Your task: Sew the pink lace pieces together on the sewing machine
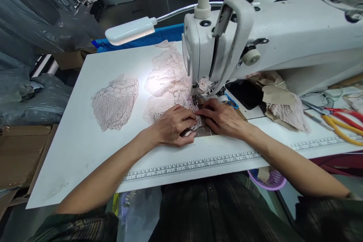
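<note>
Pale pink lace fabric (166,79) lies in a ruffled strip to the left of the sewing machine (195,51), its near end under the needle area. My left hand (176,125) is closed over that near end, fingers curled, and a small shiny metal piece shows beneath them; its kind I cannot make out. My right hand (224,118) pinches the edge of the lace just in front of the presser foot, the fingertips of both hands almost touching. A separate folded lace piece (115,103) lies on the table's left part.
A printed ruler strip (198,164) runs along the front edge of the white table (93,159). Red and yellow-handled tools (342,119) and bundled lace (287,111) sit at the right. The lamp (132,30) hangs behind, and a purple basket (272,181) stands below.
</note>
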The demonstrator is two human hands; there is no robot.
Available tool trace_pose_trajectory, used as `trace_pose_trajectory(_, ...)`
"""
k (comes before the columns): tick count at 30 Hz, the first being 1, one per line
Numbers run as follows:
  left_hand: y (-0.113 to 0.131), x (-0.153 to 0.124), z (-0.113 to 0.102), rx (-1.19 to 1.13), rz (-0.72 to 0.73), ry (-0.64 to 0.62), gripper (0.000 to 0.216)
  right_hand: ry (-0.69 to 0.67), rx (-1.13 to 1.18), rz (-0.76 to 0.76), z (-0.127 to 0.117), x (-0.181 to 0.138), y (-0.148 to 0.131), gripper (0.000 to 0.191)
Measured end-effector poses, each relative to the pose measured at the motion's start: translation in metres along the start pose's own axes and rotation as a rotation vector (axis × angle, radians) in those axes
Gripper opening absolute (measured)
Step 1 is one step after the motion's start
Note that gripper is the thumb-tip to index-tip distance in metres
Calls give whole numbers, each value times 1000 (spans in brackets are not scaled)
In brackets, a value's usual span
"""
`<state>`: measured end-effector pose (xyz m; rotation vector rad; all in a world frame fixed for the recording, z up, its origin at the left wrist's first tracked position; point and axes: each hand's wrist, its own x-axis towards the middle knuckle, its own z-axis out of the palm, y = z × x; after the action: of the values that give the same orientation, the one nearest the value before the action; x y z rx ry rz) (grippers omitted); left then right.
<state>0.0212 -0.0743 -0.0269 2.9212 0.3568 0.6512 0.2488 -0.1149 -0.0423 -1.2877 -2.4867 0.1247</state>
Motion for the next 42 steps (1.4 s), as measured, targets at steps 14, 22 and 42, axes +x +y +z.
trace_pose_trajectory(14, -8, -5, 14, 63, -48, 99, 14, -79, -79, 128, 0, 6, -3, 42)
trace_pose_trajectory(22, -7, 0, 14, 142, -67, 118, 9, 230, 323, 263, -2, -2, 11, 17)
trace_pose_trajectory(42, -7, 3, 13, 160, -102, 153, 5, -9, 144, -84, -1, -3, 6, 37)
